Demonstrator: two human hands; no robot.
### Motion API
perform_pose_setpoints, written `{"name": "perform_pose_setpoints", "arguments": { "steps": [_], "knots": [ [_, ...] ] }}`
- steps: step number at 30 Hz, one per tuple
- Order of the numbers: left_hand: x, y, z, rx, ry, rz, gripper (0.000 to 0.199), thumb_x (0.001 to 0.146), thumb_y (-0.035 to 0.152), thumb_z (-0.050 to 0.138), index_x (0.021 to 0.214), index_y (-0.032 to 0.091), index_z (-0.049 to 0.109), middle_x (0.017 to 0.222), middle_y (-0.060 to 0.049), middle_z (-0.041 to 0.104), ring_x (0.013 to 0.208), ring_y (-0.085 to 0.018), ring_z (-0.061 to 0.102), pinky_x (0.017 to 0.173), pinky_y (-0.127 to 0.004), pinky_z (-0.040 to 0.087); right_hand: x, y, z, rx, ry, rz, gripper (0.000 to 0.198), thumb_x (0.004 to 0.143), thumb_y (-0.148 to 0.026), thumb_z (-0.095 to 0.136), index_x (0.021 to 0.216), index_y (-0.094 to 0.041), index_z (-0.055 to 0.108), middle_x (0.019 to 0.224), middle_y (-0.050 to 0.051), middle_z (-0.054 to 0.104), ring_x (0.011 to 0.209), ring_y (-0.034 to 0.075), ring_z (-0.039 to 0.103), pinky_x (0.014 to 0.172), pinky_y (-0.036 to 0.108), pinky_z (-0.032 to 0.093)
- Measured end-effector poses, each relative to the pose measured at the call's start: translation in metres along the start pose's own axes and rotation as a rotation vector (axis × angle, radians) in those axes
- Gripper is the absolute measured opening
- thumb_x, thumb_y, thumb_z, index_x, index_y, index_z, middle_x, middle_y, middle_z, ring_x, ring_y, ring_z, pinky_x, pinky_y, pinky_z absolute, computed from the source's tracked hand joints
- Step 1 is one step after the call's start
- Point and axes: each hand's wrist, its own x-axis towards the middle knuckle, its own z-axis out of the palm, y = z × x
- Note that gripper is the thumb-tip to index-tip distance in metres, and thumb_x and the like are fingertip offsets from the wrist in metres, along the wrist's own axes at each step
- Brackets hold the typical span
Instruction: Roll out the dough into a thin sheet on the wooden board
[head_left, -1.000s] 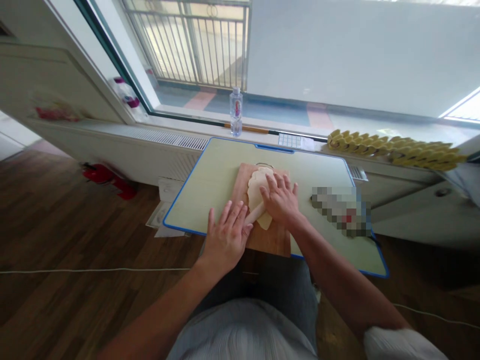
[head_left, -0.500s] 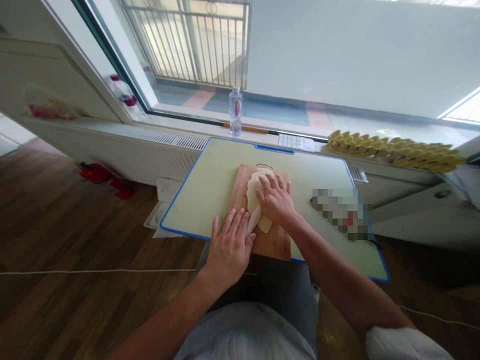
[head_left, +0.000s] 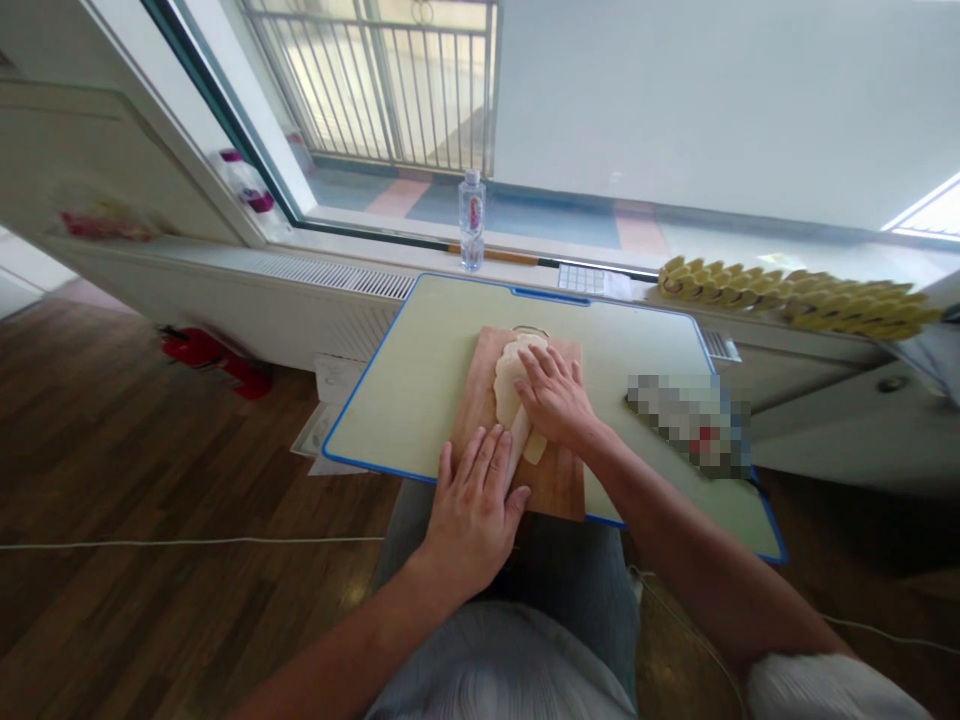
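A flat, wavy-edged sheet of pale dough (head_left: 508,385) lies on a small wooden cutting board (head_left: 559,492). Across the dough runs a light rolling pin (head_left: 516,445), slanting between my two hands and partly covered by them. My left hand (head_left: 474,505) lies flat with stretched fingers over the near end of the pin, its thumb apart. At the far end, my right hand (head_left: 556,398) rests with its fingers extended and slightly spread over the pin and dough. A strip of dough shows to the right of the pin.
Beneath the wooden board is a larger pale board with a blue rim (head_left: 375,400). A blurred-out object (head_left: 690,425) lies on its right side. On the windowsill stand a clear bottle (head_left: 472,220) and yellow egg-carton-like trays (head_left: 795,297). A red fire extinguisher (head_left: 214,360) is at left.
My left hand has shifted a little right and toward me, and the near end of the rolling pin has moved right. My right hand stays almost in place.
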Motion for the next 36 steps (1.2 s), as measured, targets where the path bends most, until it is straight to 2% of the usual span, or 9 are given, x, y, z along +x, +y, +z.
{"name": "perform_pose_setpoints", "arguments": {
  "steps": [8,12,17,23,27,29,31,33,36],
  "knots": [
    [0.001,-0.013,-0.005,-0.037,0.035,-0.052,0.059,0.102,0.04,0.056,0.154,0.014,0.046,0.161,-0.017,0.051,0.153,-0.035,0.041,0.125,-0.065,0.028,0.022,-0.027,0.004,0.0,0.015,-0.069,0.056,0.106,-0.043,0.037,0.158,-0.027,0.047,0.17,0.006,0.037,0.16,0.037,0.02,0.126,0.066,0.019],
    [0.004,-0.014,-0.009,-0.097,0.1,-0.113,0.036,0.095,0.032,0.065,0.128,0.018,0.062,0.145,-0.017,0.064,0.142,-0.035,0.052,0.123,-0.063,0.029,0.023,-0.034,0.004,0.083,0.061,-0.051,0.052,0.106,-0.047,0.041,0.151,-0.026,0.055,0.164,0.007,0.047,0.159,0.033,0.023,0.128,0.06,0.017],
    [0.016,-0.021,-0.018,-0.212,0.108,-0.142,0.011,0.097,0.029,0.058,0.104,0.021,0.062,0.125,-0.013,0.07,0.127,-0.031,0.06,0.12,-0.059,0.033,0.003,-0.006,-0.013,0.279,0.102,-0.163,0.037,0.103,-0.036,0.046,0.128,-0.029,0.072,0.148,0.002,0.064,0.15,0.027,0.04,0.124,0.053,0.027],
    [0.039,-0.027,-0.023,-0.39,0.05,-0.088,0.022,0.104,0.034,0.045,0.095,0.023,0.063,0.117,-0.008,0.071,0.116,-0.025,0.061,0.114,-0.05,0.04,-0.035,0.035,-0.032,0.183,0.069,-0.344,0.04,0.082,-0.025,0.07,0.12,-0.031,0.076,0.149,0.001,0.063,0.149,0.032,0.04,0.123,0.053,0.027],
    [0.047,-0.023,-0.019,-0.377,0.062,-0.054,0.022,0.104,0.038,0.048,0.102,0.023,0.064,0.122,-0.008,0.071,0.121,-0.025,0.061,0.117,-0.049,0.038,-0.037,0.046,-0.028,0.151,0.152,-0.344,0.029,0.087,-0.024,0.065,0.115,-0.028,0.075,0.144,0.003,0.067,0.145,0.03,0.044,0.122,0.05,0.026],
    [0.042,-0.019,-0.015,-0.322,0.148,-0.044,0.03,0.101,0.043,0.056,0.122,0.022,0.06,0.132,-0.011,0.068,0.13,-0.028,0.058,0.121,-0.053,0.033,-0.026,0.05,-0.029,0.143,0.174,-0.281,0.031,0.091,-0.025,0.061,0.12,-0.026,0.07,0.143,0.005,0.067,0.144,0.027,0.047,0.121,0.047,0.028],
    [0.031,-0.013,-0.011,-0.265,0.228,-0.012,0.048,0.096,0.047,0.065,0.135,0.02,0.054,0.138,-0.014,0.065,0.135,-0.031,0.055,0.122,-0.055,0.031,-0.008,0.054,-0.033,0.101,0.157,-0.119,0.032,0.095,-0.027,0.055,0.125,-0.025,0.066,0.141,0.007,0.068,0.139,0.026,0.051,0.119,0.046,0.03],
    [0.016,-0.008,-0.007,-0.221,0.242,0.023,0.047,0.094,0.046,0.07,0.131,0.021,0.057,0.129,-0.013,0.069,0.128,-0.032,0.06,0.115,-0.052,0.039,0.015,0.056,-0.039,0.054,0.12,0.054,0.033,0.098,-0.029,0.047,0.126,-0.021,0.064,0.135,0.012,0.07,0.132,0.028,0.057,0.113,0.047,0.036],
    [-0.01,-0.004,-0.003,-0.187,0.169,0.009,0.024,0.097,0.041,0.064,0.113,0.023,0.065,0.093,-0.005,0.073,0.093,-0.026,0.07,0.087,-0.041,0.05,0.047,0.057,-0.046,0.029,0.062,0.159,0.035,0.099,-0.029,0.041,0.121,-0.016,0.065,0.123,0.019,0.073,0.119,0.034,0.064,0.101,0.047,0.043]
  ]
}}
